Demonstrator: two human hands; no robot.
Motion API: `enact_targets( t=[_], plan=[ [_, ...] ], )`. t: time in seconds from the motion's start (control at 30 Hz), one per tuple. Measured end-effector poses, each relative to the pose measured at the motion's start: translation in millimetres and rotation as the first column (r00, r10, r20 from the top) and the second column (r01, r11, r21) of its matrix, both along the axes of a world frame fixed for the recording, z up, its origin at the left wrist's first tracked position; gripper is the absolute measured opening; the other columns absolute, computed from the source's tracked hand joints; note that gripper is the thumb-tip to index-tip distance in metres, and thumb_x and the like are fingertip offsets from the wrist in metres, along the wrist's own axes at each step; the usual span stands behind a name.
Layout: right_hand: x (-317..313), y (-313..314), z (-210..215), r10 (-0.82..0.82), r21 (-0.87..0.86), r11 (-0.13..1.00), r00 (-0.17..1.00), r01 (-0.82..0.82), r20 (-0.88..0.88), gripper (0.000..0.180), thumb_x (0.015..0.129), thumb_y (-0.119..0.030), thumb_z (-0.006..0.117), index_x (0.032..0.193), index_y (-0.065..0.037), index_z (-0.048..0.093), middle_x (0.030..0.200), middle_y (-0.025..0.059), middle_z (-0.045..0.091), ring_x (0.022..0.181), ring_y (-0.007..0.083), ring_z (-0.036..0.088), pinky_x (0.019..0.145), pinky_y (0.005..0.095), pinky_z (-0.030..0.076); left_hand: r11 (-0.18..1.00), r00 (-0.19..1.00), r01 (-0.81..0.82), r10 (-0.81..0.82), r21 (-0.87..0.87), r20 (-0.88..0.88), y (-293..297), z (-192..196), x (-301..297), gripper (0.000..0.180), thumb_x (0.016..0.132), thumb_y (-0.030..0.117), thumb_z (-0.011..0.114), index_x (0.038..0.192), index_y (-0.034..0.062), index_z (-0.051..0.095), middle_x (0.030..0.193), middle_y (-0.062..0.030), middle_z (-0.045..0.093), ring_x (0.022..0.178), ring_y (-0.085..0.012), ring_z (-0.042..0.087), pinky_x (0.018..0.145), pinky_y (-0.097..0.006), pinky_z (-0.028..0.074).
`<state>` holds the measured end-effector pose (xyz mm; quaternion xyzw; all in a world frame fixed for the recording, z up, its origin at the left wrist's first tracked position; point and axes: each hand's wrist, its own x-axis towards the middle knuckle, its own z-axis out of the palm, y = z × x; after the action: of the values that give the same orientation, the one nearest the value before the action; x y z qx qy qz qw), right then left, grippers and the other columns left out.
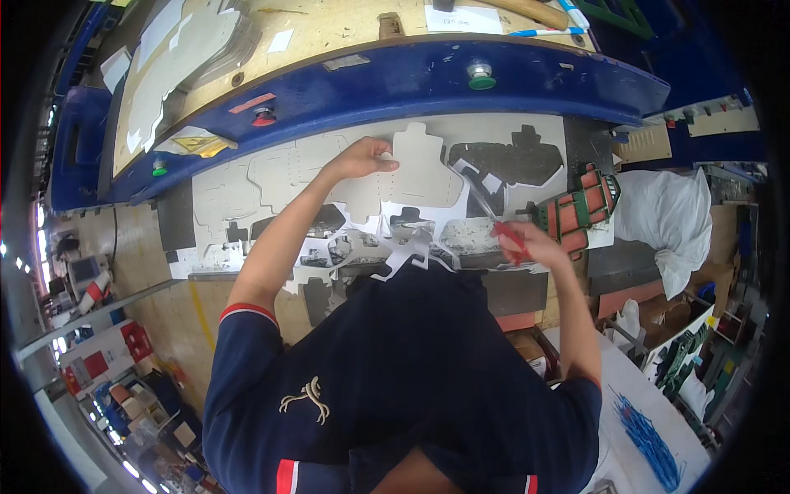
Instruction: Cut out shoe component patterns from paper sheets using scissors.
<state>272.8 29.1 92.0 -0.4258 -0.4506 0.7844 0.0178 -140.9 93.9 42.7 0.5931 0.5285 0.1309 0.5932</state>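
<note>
A person's dark navy shirt (411, 370) hides the near edge of a grey die-cut sheet (280, 177) on the workbench. The left hand (362, 158) pinches a pale, notched cardboard cutout (424, 169) lying on that sheet. The right hand (527, 243) grips a red-handled tool (498, 222), its blade blurred.

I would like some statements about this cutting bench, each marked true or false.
1. The left hand touches a pale cut-out piece. True.
2. The right hand holds a green-handled tool. False: the tool has a red handle.
3. A green round button sits on the blue machine frame. True.
4. The white sack lies to the person's left. False: it lies to the right.
5. Both hands rest in the person's lap. False: both reach over the bench.
</note>
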Motion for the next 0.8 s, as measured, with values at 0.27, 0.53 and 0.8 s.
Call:
enact_targets(
  t=[0.27,0.53,0.8],
  plan=[
    [-74,-112,-8,-0.662,-0.173,0.75,0.729,0.639,-0.174,0.05,0.097,-0.049,0.048,0.12,-0.005,0.048,0.086,0.004,0.055,0.078,0.0133,0.055,0.071,0.0269,0.046,0.974,0.989,-0.136,0.121,-0.181,-0.089,-6,-25,-19,0.023,0.086,0.02,0.072,0.098,0.0017,0.066,0.084,-0.0015,0.067,0.076,-0.0083,0.059,0.073,-0.023,0.047],
    [-169,-123,58,-0.804,-0.349,0.453,0.206,0.821,-0.558,0.044,0.103,-0.039,0.037,0.131,-0.005,0.038,0.098,0.0098,0.053,0.091,0.0186,0.055,0.083,0.0345,0.045,0.976,0.907,0.105,-0.173,-0.191,-0.384,25,-4,-5,0.033,0.081,0.03,0.075,0.088,-0.0008,0.07,0.078,-0.0071,0.068,0.07,-0.0149,0.062,0.066,-0.029,0.049],
    [-283,-163,29,-0.974,-0.591,0.225,0.171,0.775,-0.148,0.046,0.097,-0.05,0.049,0.115,-0.008,0.046,0.084,0.0065,0.058,0.077,0.0165,0.059,0.073,0.0318,0.049,0.769,0.96,0.248,-0.276,-0.589,0.045,37,23,-5,0.036,0.088,0.026,0.069,0.104,-0.005,0.064,0.094,-0.0128,0.069,0.079,-0.0179,0.068,0.072,-0.03,0.056]
  ],
)
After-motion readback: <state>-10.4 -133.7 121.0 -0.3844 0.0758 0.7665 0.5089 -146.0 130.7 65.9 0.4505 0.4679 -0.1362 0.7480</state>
